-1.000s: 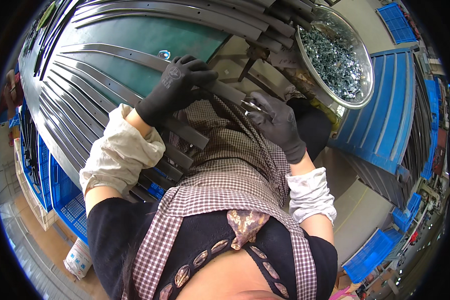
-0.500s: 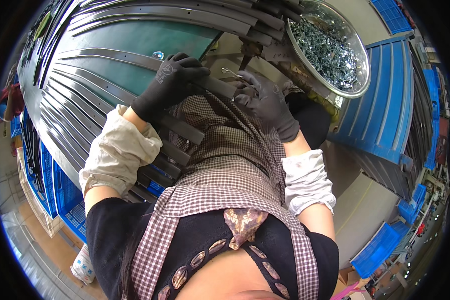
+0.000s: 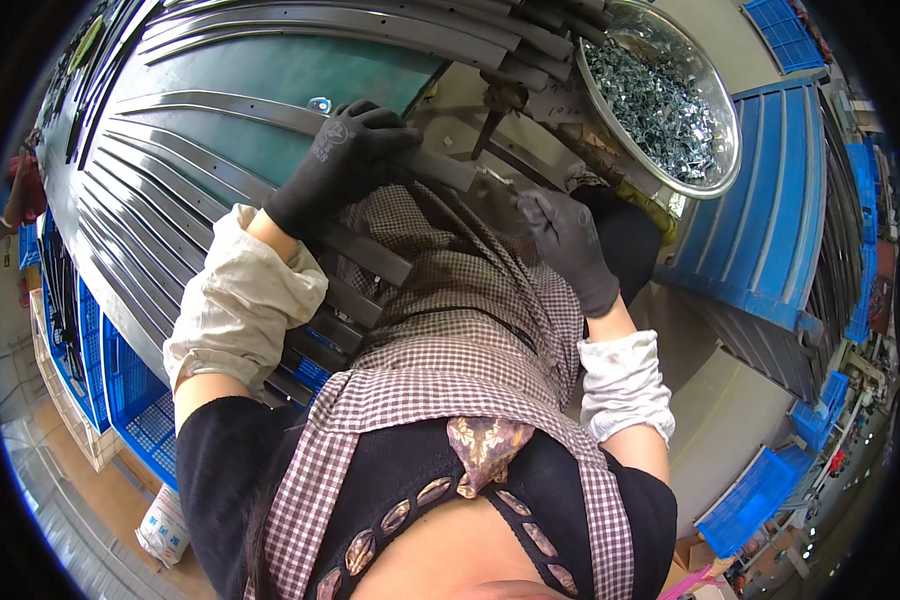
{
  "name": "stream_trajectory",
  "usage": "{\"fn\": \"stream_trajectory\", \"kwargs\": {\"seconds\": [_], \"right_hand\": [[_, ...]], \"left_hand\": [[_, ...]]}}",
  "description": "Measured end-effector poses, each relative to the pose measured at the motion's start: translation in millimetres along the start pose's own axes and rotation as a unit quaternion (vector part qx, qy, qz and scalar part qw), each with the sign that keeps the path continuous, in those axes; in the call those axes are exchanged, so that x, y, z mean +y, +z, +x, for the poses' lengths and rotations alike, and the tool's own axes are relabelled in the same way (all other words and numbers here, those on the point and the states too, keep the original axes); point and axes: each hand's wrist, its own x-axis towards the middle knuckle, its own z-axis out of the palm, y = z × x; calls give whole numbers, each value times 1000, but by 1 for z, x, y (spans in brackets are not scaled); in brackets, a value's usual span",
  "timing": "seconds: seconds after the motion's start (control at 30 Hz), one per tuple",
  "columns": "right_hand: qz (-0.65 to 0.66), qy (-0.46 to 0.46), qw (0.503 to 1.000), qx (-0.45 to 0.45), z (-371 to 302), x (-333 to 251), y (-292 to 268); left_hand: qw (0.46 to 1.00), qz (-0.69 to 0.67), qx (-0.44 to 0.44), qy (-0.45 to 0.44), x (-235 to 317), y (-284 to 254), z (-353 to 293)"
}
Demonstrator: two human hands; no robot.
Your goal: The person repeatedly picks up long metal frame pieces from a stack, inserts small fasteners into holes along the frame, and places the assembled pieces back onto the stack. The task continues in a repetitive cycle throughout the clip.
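My left hand [image 3: 355,150], in a dark work glove, is closed over a long dark rail [image 3: 443,170]. The rail's free end sticks out past my fingers toward the right. In the same kind of glove, my right hand [image 3: 568,238] is just right of that end, apart from it, with its fingers curled together. A small shiny piece [image 3: 495,179] shows between its fingertips and the rail end; its kind is too small to tell. Several similar rails [image 3: 365,252] lie side by side under my left forearm on the green table [image 3: 370,75].
A round metal bowl [image 3: 732,150] full of small shiny metal pieces stands at the far right. Beside it is a blue ribbed container [image 3: 740,225]. More dark rails [image 3: 450,35] are stacked along the far side. Blue crates [image 3: 135,385] stand at the left.
My right hand has drawn back from the rail end, toward the right and nearer to me, and its fingers have curled in. My left hand stays on the rail.
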Motion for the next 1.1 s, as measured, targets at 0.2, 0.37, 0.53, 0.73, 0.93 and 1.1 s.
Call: {"fn": "stream_trajectory", "kwargs": {"seconds": [0.2, 0.37, 0.53, 0.73, 0.93, 1.1], "right_hand": [[-25, -3, 999, -28, -7, -10, 1], [-53, -39, 997, -41, 5, -11, 2], [-245, -31, 964, -99, 24, -52, 0], [-104, -91, 989, -59, 13, -12, -19], [-191, 115, 973, 62, 26, 53, -115], [-429, 134, 888, 98, 48, 138, -148]], "left_hand": [[1000, 5, 8, 10, -2, 2, -2], [999, 11, 21, 25, -4, 4, -2], [1000, 9, -4, 15, -4, -2, 0], [998, -34, -33, -34, 9, -13, -5], [909, -239, -234, -248, 1, -71, -1], [981, 164, 71, -77, -52, -58, 43]]}}
